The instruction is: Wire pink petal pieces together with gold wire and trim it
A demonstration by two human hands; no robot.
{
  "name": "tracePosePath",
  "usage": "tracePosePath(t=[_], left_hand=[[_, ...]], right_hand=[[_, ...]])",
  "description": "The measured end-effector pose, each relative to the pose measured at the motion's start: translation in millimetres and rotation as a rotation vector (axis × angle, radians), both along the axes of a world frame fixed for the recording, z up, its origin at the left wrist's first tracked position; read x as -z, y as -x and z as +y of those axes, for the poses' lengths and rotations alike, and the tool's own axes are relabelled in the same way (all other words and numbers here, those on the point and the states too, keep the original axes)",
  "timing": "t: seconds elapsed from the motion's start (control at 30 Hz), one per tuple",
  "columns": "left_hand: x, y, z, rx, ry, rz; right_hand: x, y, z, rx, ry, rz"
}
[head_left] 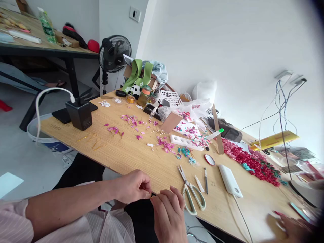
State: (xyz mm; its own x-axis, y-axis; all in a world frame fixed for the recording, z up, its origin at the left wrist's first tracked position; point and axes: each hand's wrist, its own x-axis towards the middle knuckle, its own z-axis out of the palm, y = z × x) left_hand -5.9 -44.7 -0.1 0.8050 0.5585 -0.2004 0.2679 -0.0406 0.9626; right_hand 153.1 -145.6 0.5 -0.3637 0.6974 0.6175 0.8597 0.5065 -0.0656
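Observation:
Close together at the table's front edge, both my hands are pinched. My left hand [133, 187] has thumb and fingertips pressed together. Beside it, my right hand [168, 209] is closed with its fingers curled, its fingertips almost touching the left ones. Between the fingertips shows a tiny yellowish bit, too small to name. Scissors [189, 190] with pale handles lie just right of my right hand, beside a white tube [199, 184] and a dark pen [206, 180]. Gold wire pieces [93, 140] rest on the table to the left. Pink petal pieces [165, 144] lie scattered beyond my hands.
A black cube charger [79, 114] stands at left; a white power bank [230, 180] with a cable lies at right. Red flower pieces [250, 160] are heaped behind it. Another person's hand [288, 224] rests at far right. A white palette [186, 142] lies mid-table.

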Motion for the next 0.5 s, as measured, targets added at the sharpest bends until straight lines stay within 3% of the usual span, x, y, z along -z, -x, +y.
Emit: tracePosePath(t=[0.13, 0.27, 0.4, 0.5], left_hand=[[-7.1, -1, -5, -0.026, -0.230, 0.018], [-5.6, -1, -6, -0.026, -0.454, -0.032], [-1.8, -1, -5, -0.007, -0.462, -0.013], [-1.3, 0, -2, 0.007, -0.445, 0.042]], right_hand=[[11.4, 8, -3, 0.059, 0.088, 0.278], [21.1, 11, -10, 0.206, 0.394, 0.661], [21.5, 10, -13, 0.338, 0.671, 0.913], [16.1, 10, -11, 0.353, 0.756, 0.980]])
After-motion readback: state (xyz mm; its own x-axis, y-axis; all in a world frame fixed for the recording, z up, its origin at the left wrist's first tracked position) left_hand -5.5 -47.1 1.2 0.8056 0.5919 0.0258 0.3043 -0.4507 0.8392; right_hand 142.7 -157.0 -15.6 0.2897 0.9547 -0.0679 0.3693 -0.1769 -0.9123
